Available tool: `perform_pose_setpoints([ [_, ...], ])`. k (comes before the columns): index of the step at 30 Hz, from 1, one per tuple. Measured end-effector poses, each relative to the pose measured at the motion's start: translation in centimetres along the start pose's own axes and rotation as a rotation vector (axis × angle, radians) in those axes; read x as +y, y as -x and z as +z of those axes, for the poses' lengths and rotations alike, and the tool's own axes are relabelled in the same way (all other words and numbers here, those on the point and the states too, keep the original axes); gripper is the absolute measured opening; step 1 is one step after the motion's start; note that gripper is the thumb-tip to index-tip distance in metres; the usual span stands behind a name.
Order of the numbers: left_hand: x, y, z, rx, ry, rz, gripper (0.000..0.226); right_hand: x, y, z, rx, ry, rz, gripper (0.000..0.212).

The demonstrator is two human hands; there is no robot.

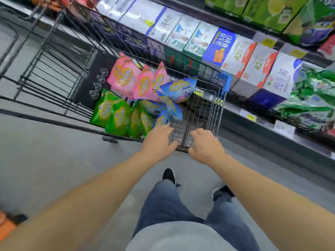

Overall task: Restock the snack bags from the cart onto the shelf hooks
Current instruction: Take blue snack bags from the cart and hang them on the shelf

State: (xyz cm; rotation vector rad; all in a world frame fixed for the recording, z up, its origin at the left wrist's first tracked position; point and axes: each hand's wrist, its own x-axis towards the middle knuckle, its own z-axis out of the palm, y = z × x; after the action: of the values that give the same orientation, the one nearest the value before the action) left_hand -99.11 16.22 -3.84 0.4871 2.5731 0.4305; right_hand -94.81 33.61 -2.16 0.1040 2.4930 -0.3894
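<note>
One wire cart [54, 73] at frame centre holds about three pink snack bags [125, 77], four green snack bags [117, 118] and three blue snack bags [178, 88], just beyond the fingers. Left hand [159, 140] and right hand [205, 147] curl round the cart's near rim.

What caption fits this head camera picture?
Both hands grip the cart holding snack bags.

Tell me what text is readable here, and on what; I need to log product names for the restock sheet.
"A2": on the white and orange boxes on the shelf, printed sideways; it is the only text I can read.
Blue box: large white characters, blurred.
Pink, green and blue snack bags: yellow logos, blurred.
Cart's black panel: round symbols, no words.
Yellow price tags: too small.
</note>
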Motion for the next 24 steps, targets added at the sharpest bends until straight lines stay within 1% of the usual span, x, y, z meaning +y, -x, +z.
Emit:
perform_pose_setpoints([
  [3,-2.4,0.7,0.1,-0.024,-0.129,-0.032,0.043,-2.0,-0.3,2.3,-0.014,-0.07,-0.054,0.044],
  [6,-4.8,1.0,0.4,-0.069,-0.157,-0.102,0.037,-3.2,-1.1,4.3,-0.07,-0.099,-0.055,0.048],
  [9,-6.3,1.4,1.0,-0.053,-0.255,-0.04,0.029,-3.1,-1.4,5.8,-0.145,-0.08,0.004,0.052],
  [11,-6.9,1.5,1.4,-0.044,-0.35,0.02,0.031,-2.9,-1.7,7.2,-0.121,-0.03,0.018,0.045],
  [13,-6.9,1.4,1.4,-0.02,-0.384,0.052,0.033,-2.6,-1.7,7.9,-0.067,-0.017,0.017,0.04],
  [17,-6.9,1.5,1.9,-0.007,-0.458,0.112,0.035,-2.0,-1.7,9.0,-0.015,-0.121,0.009,0.04],
  [24,-6.1,4.8,4.0,0.022,-0.534,0.142,0.039,-1.9,1.1,12.6,0.068,-0.154,0.049,0.037],
])
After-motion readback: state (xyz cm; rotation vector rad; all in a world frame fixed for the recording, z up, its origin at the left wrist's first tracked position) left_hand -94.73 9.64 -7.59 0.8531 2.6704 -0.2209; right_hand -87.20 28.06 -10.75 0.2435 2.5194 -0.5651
